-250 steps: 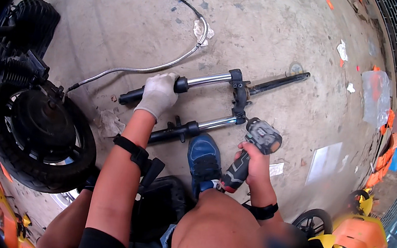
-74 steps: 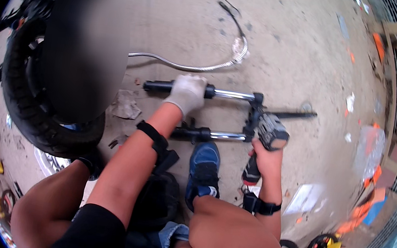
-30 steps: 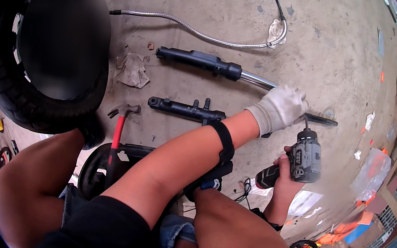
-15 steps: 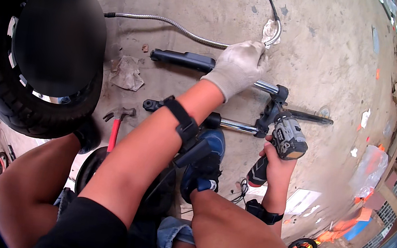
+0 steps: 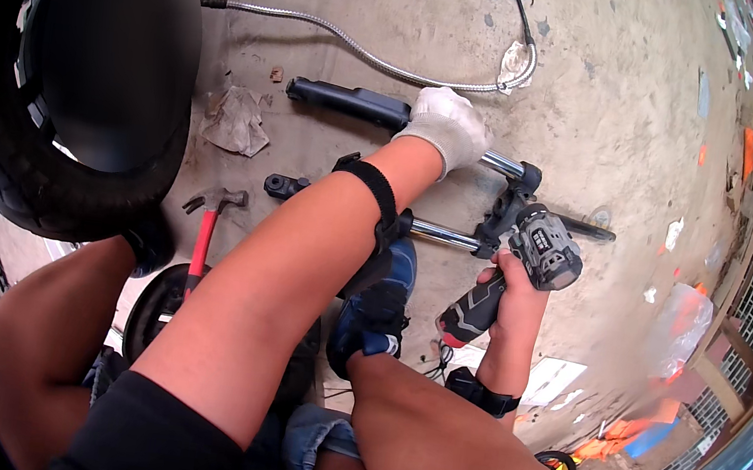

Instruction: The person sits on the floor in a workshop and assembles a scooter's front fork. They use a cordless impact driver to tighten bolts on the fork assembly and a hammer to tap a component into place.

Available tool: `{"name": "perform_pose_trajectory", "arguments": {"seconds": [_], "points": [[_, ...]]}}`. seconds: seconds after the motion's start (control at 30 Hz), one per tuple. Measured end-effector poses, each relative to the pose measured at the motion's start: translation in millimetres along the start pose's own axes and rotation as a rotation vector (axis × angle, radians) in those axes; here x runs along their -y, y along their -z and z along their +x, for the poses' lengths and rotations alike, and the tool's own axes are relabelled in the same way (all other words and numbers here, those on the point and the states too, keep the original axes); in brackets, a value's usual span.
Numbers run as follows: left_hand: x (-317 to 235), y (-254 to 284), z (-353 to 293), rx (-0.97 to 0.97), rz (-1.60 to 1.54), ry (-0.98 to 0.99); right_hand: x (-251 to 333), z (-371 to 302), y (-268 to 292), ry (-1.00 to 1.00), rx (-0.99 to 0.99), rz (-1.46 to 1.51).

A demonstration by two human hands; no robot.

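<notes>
A black front fork (image 5: 347, 101) with two legs and chrome tubes lies on the concrete floor, its crown and steerer tube toward the right. My left hand (image 5: 448, 128), in a pale work glove, is closed round the far leg where the black part meets the chrome; its fingertips are mostly hidden. My bare right hand (image 5: 518, 296) grips a grey and black cordless drill (image 5: 546, 248) by its handle. The drill's body is beside the fork crown (image 5: 498, 218) and hides part of it. Whether the tool's tip touches the fork is hidden.
Beyond the fork runs a braided metal cable (image 5: 361, 60). A fat-tyred wheel (image 5: 67, 204) stands at left, near a red-handled hammer (image 5: 203, 241) and a crumpled rag (image 5: 237, 122). My shoe (image 5: 377, 306) is close to the near leg. Plastic scraps (image 5: 683, 323) lie at right.
My left hand has drawn back a little from beside the cable and curled round the fork's far leg. The drill has turned slightly in my right hand, and the view has shifted.
</notes>
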State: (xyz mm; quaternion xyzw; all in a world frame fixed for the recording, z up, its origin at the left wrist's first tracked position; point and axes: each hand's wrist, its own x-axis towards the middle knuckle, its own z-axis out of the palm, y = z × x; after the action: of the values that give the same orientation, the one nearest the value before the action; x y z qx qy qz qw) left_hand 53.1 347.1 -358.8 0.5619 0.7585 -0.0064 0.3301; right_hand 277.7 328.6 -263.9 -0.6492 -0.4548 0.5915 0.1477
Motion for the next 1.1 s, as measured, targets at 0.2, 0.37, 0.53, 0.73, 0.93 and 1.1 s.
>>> {"name": "perform_pose_trajectory", "arguments": {"seconds": [0.2,0.37,0.53,0.73,0.93,1.1], "points": [[2,0,-2,0.011,0.075,-0.061,-3,2,-2,-0.057,-0.026,0.132],[0,6,-6,0.017,0.083,-0.081,-6,-1,-7,0.046,-0.028,0.045],[4,-5,1,-0.005,0.088,-0.088,-13,-3,-15,0.129,-0.077,-0.131],[1,-2,1,-0.02,0.066,-0.041,-16,-1,-11,0.166,-0.053,-0.278],[4,-8,2,-0.038,0.053,-0.064,-20,0,-6,0.188,-0.048,-0.305],[4,-5,1,-0.005,0.046,-0.066,-3,-2,0,0.14,0.007,-0.29]]}}
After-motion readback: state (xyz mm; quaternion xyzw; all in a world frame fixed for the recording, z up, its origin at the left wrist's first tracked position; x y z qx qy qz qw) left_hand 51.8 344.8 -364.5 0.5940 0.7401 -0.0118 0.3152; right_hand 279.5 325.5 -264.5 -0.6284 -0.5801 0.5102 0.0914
